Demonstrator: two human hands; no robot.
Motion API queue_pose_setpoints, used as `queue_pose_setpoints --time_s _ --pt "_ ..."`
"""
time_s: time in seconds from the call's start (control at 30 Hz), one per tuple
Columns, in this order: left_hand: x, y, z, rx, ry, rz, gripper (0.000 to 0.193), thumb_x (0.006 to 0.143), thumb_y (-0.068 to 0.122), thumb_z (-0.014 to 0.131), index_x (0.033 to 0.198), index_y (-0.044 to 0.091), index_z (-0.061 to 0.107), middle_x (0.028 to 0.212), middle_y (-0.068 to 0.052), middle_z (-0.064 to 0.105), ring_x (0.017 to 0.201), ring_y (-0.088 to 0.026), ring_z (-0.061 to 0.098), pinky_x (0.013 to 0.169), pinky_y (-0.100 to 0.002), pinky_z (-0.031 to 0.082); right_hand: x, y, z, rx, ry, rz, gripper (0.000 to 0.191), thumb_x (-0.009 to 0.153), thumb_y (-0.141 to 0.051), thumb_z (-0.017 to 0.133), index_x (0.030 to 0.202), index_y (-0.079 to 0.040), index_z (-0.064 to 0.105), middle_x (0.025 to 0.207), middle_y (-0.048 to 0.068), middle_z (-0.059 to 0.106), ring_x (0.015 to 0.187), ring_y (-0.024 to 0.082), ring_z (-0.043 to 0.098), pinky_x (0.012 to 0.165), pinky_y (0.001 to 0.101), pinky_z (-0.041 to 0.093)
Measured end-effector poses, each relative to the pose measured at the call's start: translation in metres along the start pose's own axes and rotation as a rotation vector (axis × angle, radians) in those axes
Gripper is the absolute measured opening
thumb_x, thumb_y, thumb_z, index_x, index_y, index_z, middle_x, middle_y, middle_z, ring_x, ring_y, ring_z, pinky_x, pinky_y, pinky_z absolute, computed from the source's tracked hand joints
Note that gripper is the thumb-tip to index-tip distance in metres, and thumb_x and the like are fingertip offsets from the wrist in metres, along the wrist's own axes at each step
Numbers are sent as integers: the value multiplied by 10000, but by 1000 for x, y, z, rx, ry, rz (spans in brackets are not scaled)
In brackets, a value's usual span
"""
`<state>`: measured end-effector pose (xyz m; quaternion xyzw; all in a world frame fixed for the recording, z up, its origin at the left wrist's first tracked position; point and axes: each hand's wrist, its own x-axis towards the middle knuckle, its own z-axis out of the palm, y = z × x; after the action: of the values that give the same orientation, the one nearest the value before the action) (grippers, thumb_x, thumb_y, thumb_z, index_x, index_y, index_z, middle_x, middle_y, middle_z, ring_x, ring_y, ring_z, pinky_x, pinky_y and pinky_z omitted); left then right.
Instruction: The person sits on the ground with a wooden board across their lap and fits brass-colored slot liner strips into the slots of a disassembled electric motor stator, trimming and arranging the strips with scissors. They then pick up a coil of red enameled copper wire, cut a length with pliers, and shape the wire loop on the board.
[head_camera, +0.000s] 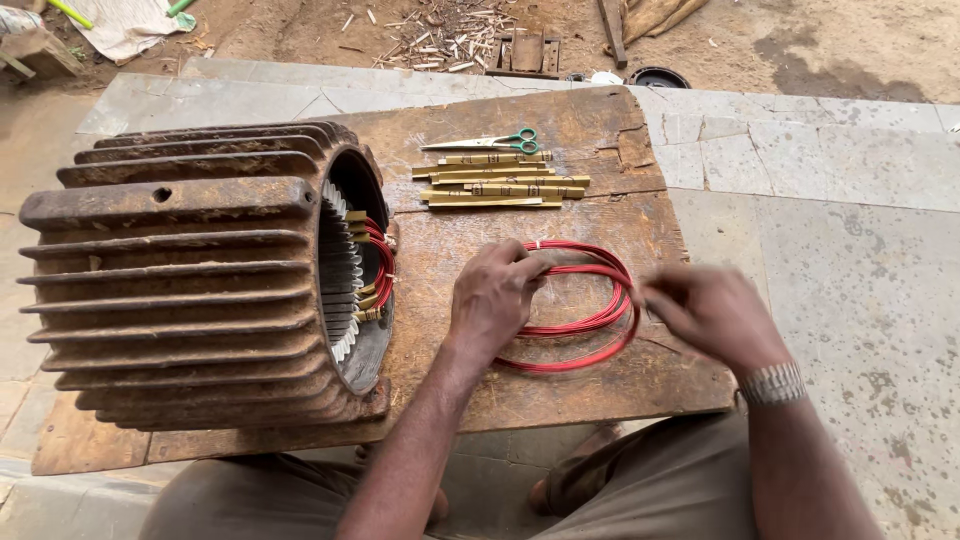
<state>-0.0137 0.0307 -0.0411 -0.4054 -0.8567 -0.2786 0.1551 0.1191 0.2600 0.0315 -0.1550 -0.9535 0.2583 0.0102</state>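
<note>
A red wire coil lies looped on a worn wooden board. My left hand grips the coil's near-left side, with its fingers curled around the wires at the top. On the coil's right edge my right hand, slightly blurred, pinches the wires. A beaded band circles that wrist. To the left a rusty finned motor housing lies on its side. Red windings and yellowish slot strips show in its open end.
A stack of yellowish strips and green-handled scissors lie at the board's far side. Stone paving surrounds the board. Wood chips, a cloth and a dark round lid lie on the dirt beyond.
</note>
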Motion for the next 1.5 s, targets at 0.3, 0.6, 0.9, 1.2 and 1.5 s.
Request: queue_pose_setpoints --time_s 0.3,0.6,0.9,1.2,1.5 --pt "-7 6 3 17 133 -7 132 861 66 730 960 141 776 890 -48 684 879 -220 655 777 -387 566 112 -48 36 -44 -54 -629 245 782 -267 817 997 -150 811 980 73 743 982 268 671 874 419 531" --pt "-4 14 -23 23 75 -59 529 710 144 828 1208 22 699 1086 -151 724 977 -301 696 844 -458 601 85 -49 23 58 -112 -564 214 844 -231 790 1023 -117 766 908 48 760 834 258 717 789 396 559" --pt "20 1 -58 -802 -746 -587 364 707 229 902 939 13 724 712 11 683 640 -97 651 574 -349 572 67 -59 1 196 -277 -591 202 803 -210 813 975 -106 807 871 74 790 792 208 752 717 365 575" --pt "-7 -10 -25 -740 -326 -513 472 1000 414 580 712 65 714 594 20 564 557 -92 494 512 -303 424 70 -6 5 408 -330 -362 216 845 -134 761 1029 -27 800 750 79 784 643 117 687 599 301 572" --pt "-17 -26 -16 -827 -179 -549 444 994 371 612 650 95 667 536 33 473 519 -76 407 485 -295 343 61 54 22 638 -373 -160 259 934 -234 735 1075 -22 785 786 42 728 645 71 626 543 254 528"
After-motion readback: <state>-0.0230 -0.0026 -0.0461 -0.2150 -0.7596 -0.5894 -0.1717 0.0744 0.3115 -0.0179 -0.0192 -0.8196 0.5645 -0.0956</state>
